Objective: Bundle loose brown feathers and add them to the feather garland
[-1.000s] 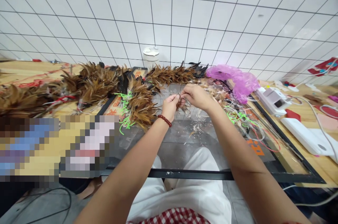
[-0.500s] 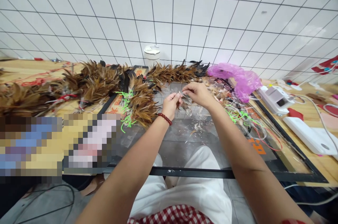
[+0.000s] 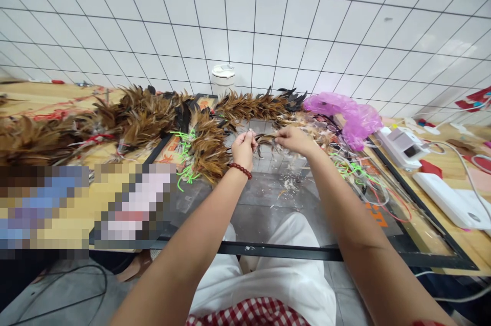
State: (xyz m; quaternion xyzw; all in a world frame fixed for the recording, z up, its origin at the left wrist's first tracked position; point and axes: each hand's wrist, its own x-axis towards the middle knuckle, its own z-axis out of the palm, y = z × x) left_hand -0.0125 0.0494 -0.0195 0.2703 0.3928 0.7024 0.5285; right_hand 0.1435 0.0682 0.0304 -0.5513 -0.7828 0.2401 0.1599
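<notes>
Both hands are raised over a glass-topped table (image 3: 268, 208). My left hand (image 3: 243, 146), with a dark red bead bracelet on the wrist, is closed in a pinch on one end of a small bunch of brown feathers (image 3: 265, 140). My right hand (image 3: 292, 138) pinches the other end of the same bunch. The feathers stretch between the two hands and curl downward. A thin thread seems to run at the left fingertips, too fine to be sure.
Heaps of brown and black feathers (image 3: 146, 118) lie along the back and left. Green cords (image 3: 183, 154), a pink plastic bag (image 3: 347, 113), a white cup (image 3: 223, 78), white devices (image 3: 402, 144) and cables sit around. A tiled wall stands behind.
The hands have moved apart a little and risen slightly, so the feather bunch now spans the gap between them. The camera tilted a bit.
</notes>
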